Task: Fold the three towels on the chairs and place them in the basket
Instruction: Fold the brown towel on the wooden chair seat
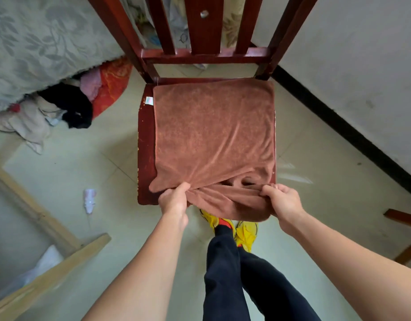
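A brown towel (213,130) lies spread over the seat of a dark red wooden chair (146,144), its near edge hanging off the front. My left hand (174,200) pinches the towel's near left part at the seat's front edge. My right hand (283,200) grips the bunched near right part. The cloth sags in a roll between the two hands. A small label (149,100) shows at the towel's far left corner. No basket or other towel is in view.
A pile of clothes (68,105) lies on the tiled floor at the left under a patterned bedspread (37,42). A pale wooden frame (49,246) lies at the lower left. A white wall with a black skirting (338,126) runs along the right. Another chair's legs (405,230) show at the right edge.
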### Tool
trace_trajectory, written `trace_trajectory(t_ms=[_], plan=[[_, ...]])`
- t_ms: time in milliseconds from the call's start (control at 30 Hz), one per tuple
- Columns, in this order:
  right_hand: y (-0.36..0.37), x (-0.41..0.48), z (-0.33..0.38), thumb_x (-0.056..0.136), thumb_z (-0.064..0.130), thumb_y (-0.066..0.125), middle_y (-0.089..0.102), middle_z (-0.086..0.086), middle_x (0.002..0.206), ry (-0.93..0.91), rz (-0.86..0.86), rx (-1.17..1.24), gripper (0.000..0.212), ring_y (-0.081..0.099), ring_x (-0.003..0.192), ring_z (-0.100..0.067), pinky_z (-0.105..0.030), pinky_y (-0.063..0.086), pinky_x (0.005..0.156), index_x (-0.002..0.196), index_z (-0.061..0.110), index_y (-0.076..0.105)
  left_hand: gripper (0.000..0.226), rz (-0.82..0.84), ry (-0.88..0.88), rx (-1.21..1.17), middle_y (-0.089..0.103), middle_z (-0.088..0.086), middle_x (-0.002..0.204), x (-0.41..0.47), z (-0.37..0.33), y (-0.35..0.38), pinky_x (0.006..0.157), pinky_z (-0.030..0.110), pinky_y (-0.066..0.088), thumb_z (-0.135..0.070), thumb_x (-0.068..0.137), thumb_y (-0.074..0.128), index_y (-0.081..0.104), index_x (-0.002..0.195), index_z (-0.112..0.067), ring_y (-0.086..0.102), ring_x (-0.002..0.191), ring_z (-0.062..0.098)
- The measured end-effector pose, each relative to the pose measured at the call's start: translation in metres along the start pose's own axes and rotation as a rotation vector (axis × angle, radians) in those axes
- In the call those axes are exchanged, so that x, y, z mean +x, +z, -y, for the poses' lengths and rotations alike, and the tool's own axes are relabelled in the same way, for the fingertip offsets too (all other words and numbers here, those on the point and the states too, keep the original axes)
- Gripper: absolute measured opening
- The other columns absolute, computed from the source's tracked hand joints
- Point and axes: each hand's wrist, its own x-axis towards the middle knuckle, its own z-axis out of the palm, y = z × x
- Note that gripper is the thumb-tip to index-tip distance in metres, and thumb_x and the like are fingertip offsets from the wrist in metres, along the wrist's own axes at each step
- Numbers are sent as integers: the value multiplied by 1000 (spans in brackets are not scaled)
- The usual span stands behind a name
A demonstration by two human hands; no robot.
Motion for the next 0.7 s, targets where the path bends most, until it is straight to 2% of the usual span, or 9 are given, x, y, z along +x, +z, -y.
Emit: trace_trajectory(t_ms=[100, 167, 233, 333, 400, 467, 567, 633, 700], plan=[[-17, -19, -8, 73, 10, 71, 55, -7, 68, 68, 24, 53, 23, 48, 60, -21, -31, 39, 55, 66, 18, 51, 15, 46, -28, -69, 70, 13, 103, -16, 2, -23, 87, 42, 52, -12, 80, 76, 63, 87, -8, 66, 91, 26], [-23, -32, -12, 74, 15, 74, 60, -8, 72, 114, 57, 29, 15, 52, 59, -22, -27, 43, 51, 76, 14, 60, 25, 69, -54, -93, 70, 14, 107, -24, 4, -39, 82, 40, 55, -13, 80, 77, 64, 100, -5, 68, 96, 27], [-26, -43, -16, 72, 24, 78, 63, -9, 74, 181, 87, 13, 23, 56, 60, -26, -22, 39, 45, 86, 9, 68, 37, 84, -90, -88, 71, 14, 107, -31, 7, -58, 78, 38, 56, -14, 77, 79, 64, 109, -3, 69, 96, 27], [-24, -57, -21, 73, 29, 80, 64, -12, 78, 307, 123, 57, 32, 63, 70, -32, -18, 39, 39, 88, 7, 62, 39, 161, -186, -54, 70, 12, 110, -37, 9, -79, 87, 41, 54, -19, 80, 76, 63, 114, -6, 67, 99, 26], [-21, -63, -27, 75, 26, 79, 63, -13, 79, 348, 137, 62, 30, 65, 75, -34, -17, 39, 35, 87, 7, 59, 26, 220, -215, -53, 70, 11, 104, -40, 10, -86, 88, 41, 52, -19, 86, 69, 63, 109, -10, 66, 95, 25], [-22, -68, -34, 76, 24, 78, 66, -13, 79, 353, 155, 14, 28, 65, 72, -32, -19, 41, 40, 89, 6, 61, 17, 231, -200, -61, 70, 8, 99, -39, 11, -91, 84, 38, 53, -15, 87, 67, 62, 104, -12, 66, 91, 22], [-25, -77, -46, 80, 22, 71, 69, -10, 75, 324, 157, -96, 19, 62, 67, -25, -25, 42, 52, 92, 7, 69, 24, 208, -122, -83, 69, 7, 96, -34, 13, -101, 79, 33, 51, -2, 80, 62, 61, 102, -12, 64, 85, 20], [-29, -83, -52, 82, 23, 69, 64, -9, 73, 263, 57, -105, 21, 56, 65, -24, -27, 41, 54, 92, 4, 69, 23, 207, -80, -74, 66, 6, 91, -29, 12, -108, 73, 31, 49, 1, 77, 61, 60, 95, -14, 62, 79, 17], [-33, -89, -56, 84, 22, 67, 63, -9, 73, 190, -92, -37, 21, 55, 65, -26, -31, 46, 58, 88, 1, 69, 21, 243, -46, -45, 67, 5, 93, -25, 9, -112, 71, 32, 48, -1, 77, 63, 59, 93, -14, 62, 82, 18]])
